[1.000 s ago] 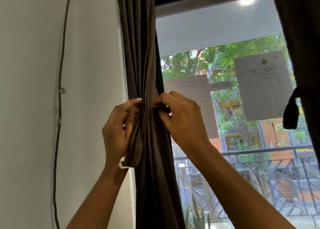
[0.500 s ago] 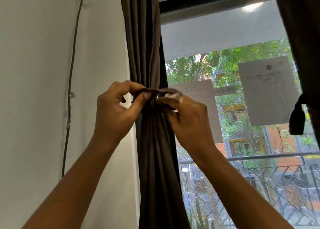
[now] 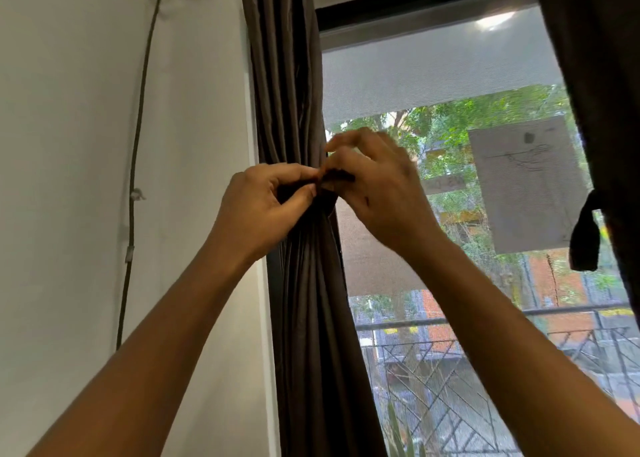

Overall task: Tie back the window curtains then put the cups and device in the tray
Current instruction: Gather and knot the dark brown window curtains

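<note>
Curtain (image 3: 304, 283) bunched at left edge of window (image 3: 485, 370), next to wall (image 3: 69, 179). Left hand (image 3: 263, 207) and right hand (image 3: 377, 193) each pinch an end of tie strap (image 3: 337, 176) at the bunch; hands hide the wrap. Cord (image 3: 138, 145) runs down wall. Second curtain (image 3: 602, 76) on the right, loose strap (image 3: 585, 238) hanging. Paper sheet (image 3: 526, 186) on window.

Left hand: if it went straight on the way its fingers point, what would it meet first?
Probably the right hand, just past the dark tie strap that the left hand pinches at the curtain; depth unclear.
</note>
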